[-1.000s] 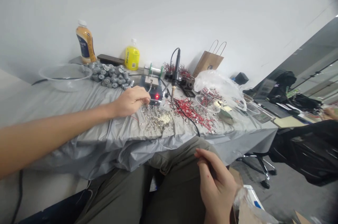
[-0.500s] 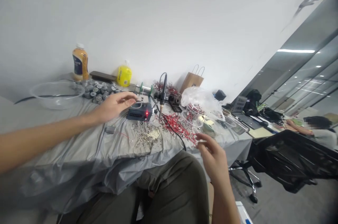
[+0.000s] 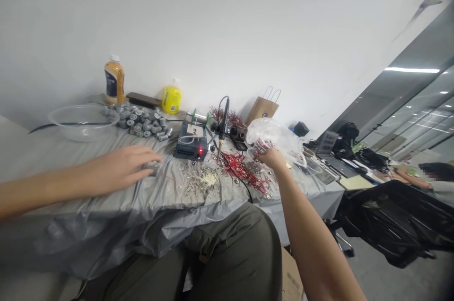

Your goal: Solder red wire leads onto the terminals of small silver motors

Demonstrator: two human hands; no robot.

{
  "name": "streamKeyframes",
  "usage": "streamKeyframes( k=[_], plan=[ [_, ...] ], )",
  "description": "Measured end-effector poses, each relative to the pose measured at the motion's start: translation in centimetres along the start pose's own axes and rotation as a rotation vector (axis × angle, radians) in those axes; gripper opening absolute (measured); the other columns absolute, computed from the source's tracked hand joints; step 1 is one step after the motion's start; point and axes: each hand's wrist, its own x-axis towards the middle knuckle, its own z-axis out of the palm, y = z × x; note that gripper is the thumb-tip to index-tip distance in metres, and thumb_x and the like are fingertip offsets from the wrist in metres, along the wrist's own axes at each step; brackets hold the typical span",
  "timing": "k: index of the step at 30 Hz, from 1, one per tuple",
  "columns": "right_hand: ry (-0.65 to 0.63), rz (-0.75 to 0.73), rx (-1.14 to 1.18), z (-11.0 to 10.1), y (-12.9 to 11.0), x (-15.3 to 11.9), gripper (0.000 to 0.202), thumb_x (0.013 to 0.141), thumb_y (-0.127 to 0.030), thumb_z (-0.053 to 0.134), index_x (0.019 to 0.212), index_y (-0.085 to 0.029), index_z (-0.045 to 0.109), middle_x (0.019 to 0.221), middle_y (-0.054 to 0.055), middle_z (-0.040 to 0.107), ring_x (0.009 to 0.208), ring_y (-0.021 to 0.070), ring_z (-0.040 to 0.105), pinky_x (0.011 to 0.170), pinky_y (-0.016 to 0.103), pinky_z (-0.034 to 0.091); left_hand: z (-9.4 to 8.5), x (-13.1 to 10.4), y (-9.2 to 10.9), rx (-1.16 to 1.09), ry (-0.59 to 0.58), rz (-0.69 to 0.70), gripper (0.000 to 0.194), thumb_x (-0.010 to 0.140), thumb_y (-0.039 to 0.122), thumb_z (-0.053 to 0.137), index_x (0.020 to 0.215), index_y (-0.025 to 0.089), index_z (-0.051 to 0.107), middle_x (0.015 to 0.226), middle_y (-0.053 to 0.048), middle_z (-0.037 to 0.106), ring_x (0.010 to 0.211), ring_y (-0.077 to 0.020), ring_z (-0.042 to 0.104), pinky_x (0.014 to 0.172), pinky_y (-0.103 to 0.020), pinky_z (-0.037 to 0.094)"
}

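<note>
Grey part: I have a small grey block-like metal piece (image 3: 153, 167) on the desk (image 3: 159, 197), at the front left of a dark blue-grey box with a red light (image 3: 191, 150).
Grey part, long axis: appears to run left to right; the fingers partly cover it, so I cannot confirm.
Left hand: nearer unit by far; my left hand (image 3: 127, 167) is just beside the part, which lies at its fingertips, between the thumb and the fingers above.
Left fingers: spread, thumb apart; I see no firm hold, and cannot tell whether they touch the part.
Right hand: my right hand (image 3: 274, 158) is well apart from the grey part, reaching in at a small clear plastic bowl (image 3: 249, 154).
Right fingers: bent down and mostly hidden; I cannot tell how far apart they stand or what they hold.
Bowl contents: thin red-wired pieces (image 3: 265, 144), just beyond the fingers.
Between hands: a loose red wire heap (image 3: 244, 176), nearer the right hand, and an upright black soldering iron (image 3: 224, 119) behind it.
</note>
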Motion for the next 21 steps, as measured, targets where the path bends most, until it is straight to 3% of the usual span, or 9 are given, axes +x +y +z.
streamKeyframes(
  k=[3,7,14,21],
  plan=[
    [-0.014,0.022,0.043,-1.1,0.7,0.0,0.031,0.108,-0.042,0.073,0.126,-0.018,0.073,0.125,0.009,0.074,0.104,0.0214,0.074,0.090,0.040,0.066,0.7,-0.4,-1.2,0.022,-0.076,-0.005,0.042,0.099,0.040,0.073,0.140,0.038,0.078,0.145,-0.005,0.075,0.132,-0.0314,0.069,0.112,-0.037,0.045],
    [0.087,0.004,0.106,-3.6,1.2,-0.7,0.035,0.107,-0.046,0.073,0.123,-0.015,0.074,0.122,0.007,0.075,0.104,0.0242,0.074,0.090,0.040,0.066,1.3,-0.2,-1.9,0.035,-0.131,0.007,0.040,0.099,0.034,0.072,0.137,0.039,0.080,0.147,-0.003,0.074,0.128,-0.0302,0.071,0.105,-0.033,0.046],
    [0.208,-0.054,0.226,-5.9,0.9,-2.1,0.034,0.106,-0.046,0.074,0.118,-0.014,0.076,0.119,0.006,0.076,0.103,0.0246,0.075,0.089,0.040,0.066,1.7,0.7,-1.8,0.067,-0.111,0.005,0.041,0.099,0.021,0.063,0.135,0.033,0.080,0.135,-0.004,0.079,0.121,-0.0286,0.072,0.101,-0.034,0.043],
    [0.299,-0.057,0.327,-6.6,2.0,-3.4,0.032,0.107,-0.045,0.074,0.114,-0.015,0.076,0.114,0.005,0.076,0.100,0.0227,0.075,0.089,0.040,0.065,1.5,0.8,-1.0,0.029,-0.039,-0.026,0.032,0.093,0.026,0.066,0.120,0.029,0.084,0.125,-0.003,0.081,0.108,-0.0287,0.073,0.092,-0.031,0.041]
  ],
)
